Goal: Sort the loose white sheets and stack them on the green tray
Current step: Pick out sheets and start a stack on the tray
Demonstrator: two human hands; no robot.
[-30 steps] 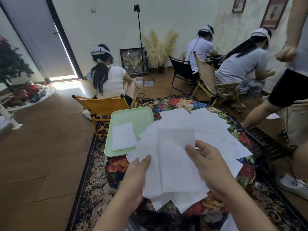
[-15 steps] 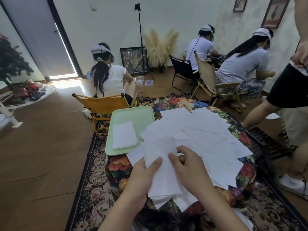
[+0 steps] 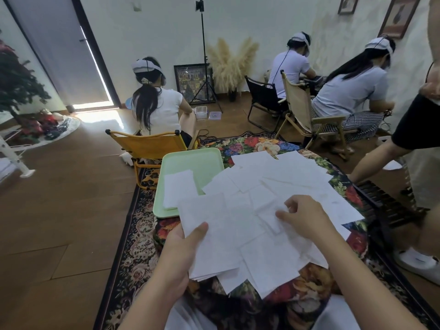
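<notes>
While the left hand (image 3: pixel 181 248) grips a sheaf of white sheets (image 3: pixel 214 234) just beside the green tray (image 3: pixel 190 163), thumb clamped on top, the right hand (image 3: pixel 302 217) pinches one loose sheet (image 3: pixel 271 220) from the spread farther from the tray. A small stack (image 3: pixel 178 191) lies on the tray.

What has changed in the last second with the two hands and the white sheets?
The right hand let go of the bundle of white sheets and moved right, onto the loose white sheets on the flowered table; its fingers now pinch one there. The left hand still grips the bundle. The flat green tray and its small stack stayed put.
</notes>
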